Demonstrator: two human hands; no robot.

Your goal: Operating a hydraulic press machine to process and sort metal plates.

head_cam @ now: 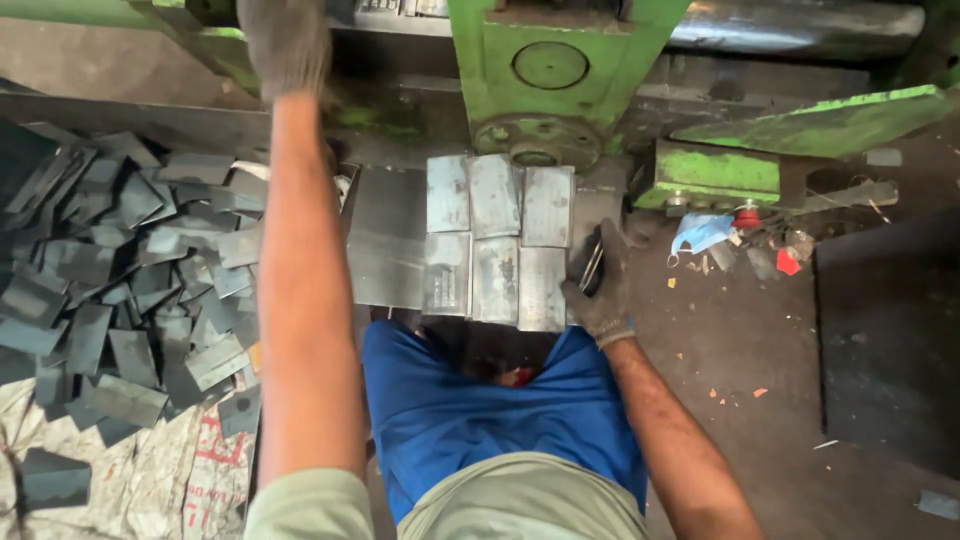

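Head view, looking down over a seated person's blue trousers [480, 420] toward a green machine [560, 70]. Left hand [285, 45], in a grey knit glove, is raised to the machine's upper frame at the top edge of the view; whether its fingers are closed on anything cannot be told, as the glove is blurred and partly cut off. Right hand [600, 290], also gloved, is closed on a thin dark metal piece [592, 265], held just beside the right edge of the metal plates. Metal plates [498, 240]: 6 grey rectangular blanks laid side by side in 2 rows of 3, touching one another, on the machine bed [385, 240] directly below the green head. Pile of cut plates [120, 260]: many dark grey rectangular pieces, overlapping at random, on the floor left of the left arm, partly resting on printed sacking [150, 470]. Blue cloth [700, 232] and small red scraps [787, 262] lie on the dark floor [740, 340] right of the machine, well apart from both hands.
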